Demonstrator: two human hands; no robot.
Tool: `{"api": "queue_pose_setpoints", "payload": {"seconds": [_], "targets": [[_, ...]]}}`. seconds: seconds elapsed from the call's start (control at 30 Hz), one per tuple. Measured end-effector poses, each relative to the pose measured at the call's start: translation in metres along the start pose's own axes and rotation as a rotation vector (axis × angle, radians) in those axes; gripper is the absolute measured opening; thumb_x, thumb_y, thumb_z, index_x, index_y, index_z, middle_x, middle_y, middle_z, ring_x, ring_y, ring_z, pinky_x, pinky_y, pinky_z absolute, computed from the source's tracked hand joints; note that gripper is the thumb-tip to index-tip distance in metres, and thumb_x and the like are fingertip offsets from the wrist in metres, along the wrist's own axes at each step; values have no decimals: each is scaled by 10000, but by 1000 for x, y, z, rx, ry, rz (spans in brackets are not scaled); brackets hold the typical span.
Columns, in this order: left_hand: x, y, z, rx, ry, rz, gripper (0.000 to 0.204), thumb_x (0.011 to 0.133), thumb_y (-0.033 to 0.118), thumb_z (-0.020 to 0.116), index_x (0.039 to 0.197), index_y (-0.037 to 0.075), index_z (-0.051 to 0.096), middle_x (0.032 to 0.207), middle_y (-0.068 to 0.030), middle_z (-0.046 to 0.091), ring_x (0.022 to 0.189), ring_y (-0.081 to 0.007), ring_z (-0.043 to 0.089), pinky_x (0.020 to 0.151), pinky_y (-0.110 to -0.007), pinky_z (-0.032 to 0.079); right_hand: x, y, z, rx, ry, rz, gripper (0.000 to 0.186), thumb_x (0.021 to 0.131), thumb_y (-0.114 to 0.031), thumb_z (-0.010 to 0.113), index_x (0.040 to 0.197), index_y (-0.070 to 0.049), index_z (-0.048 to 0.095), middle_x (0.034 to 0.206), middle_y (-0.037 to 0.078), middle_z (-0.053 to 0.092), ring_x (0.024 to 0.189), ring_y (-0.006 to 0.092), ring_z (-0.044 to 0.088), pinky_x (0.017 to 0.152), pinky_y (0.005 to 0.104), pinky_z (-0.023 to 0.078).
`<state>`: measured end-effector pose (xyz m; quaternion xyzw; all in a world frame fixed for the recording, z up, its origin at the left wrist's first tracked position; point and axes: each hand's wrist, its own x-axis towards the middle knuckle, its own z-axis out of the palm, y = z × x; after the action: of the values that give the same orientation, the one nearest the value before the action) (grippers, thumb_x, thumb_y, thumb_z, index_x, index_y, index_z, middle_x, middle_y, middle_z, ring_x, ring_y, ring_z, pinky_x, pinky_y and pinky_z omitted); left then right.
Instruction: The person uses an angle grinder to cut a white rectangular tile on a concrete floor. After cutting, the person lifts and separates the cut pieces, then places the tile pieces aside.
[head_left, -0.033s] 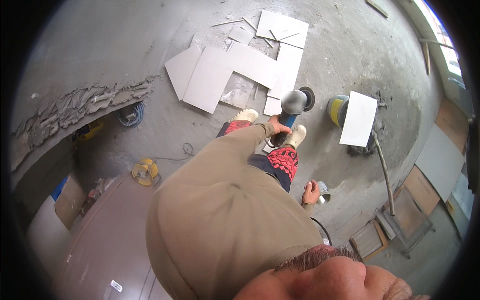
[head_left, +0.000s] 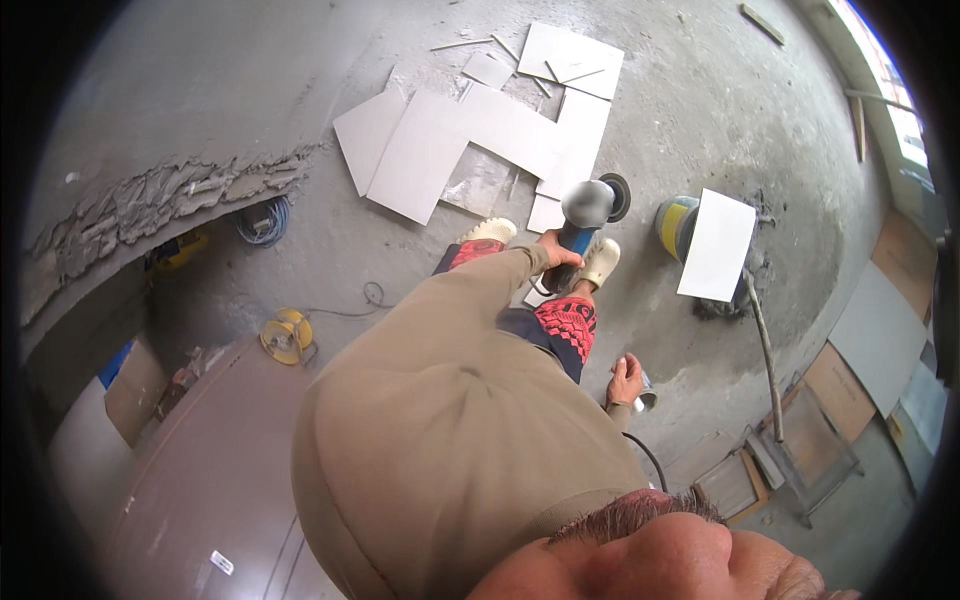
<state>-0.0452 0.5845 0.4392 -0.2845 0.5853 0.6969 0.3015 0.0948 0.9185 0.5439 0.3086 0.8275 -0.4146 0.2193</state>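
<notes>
The angle grinder (head_left: 583,222) has a blue body, a grey head that shows blurred, and a dark round disc on its far side. It is held upright and slightly tilted, head up, above the concrete floor (head_left: 250,90) near the pale shoes, just beside the loose white tiles. The small metal cup (head_left: 645,399) is shiny and round, held low beside the right leg, its opening mostly hidden.

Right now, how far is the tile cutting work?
Done: several cut tile pieces lie on the floor. In hand: the left hand grips the angle grinder; the right hand is by a small metal object. Left: one whole tile rests on the yellow bucket, seemingly uncut.
</notes>
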Motion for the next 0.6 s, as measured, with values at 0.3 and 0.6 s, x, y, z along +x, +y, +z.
{"api": "queue_pose_setpoints", "payload": {"seconds": [0.3, 0.6], "targets": [[56, -12, 27, -207, 252, 78, 607, 507, 263, 927, 1003, -12, 712, 915, -127, 727, 809, -217, 692, 811, -354, 560, 156, -169, 37, -425, -676, -413, 729, 830, -337, 758, 1379, 42, 465, 1264, 235, 619, 1185, 313, 609, 1010, 386, 475], [28, 20, 33, -477, 175, 62, 515, 666, 159, 859, 1127, 19, 677, 1059, -84, 694, 985, -194, 649, 905, -348, 505, 174, -234, 121, -696, -1083, -502, 961, 671, -395, 899, 1383, 11, 397, 1273, 222, 605, 1197, 326, 598, 1020, 407, 472]]}}
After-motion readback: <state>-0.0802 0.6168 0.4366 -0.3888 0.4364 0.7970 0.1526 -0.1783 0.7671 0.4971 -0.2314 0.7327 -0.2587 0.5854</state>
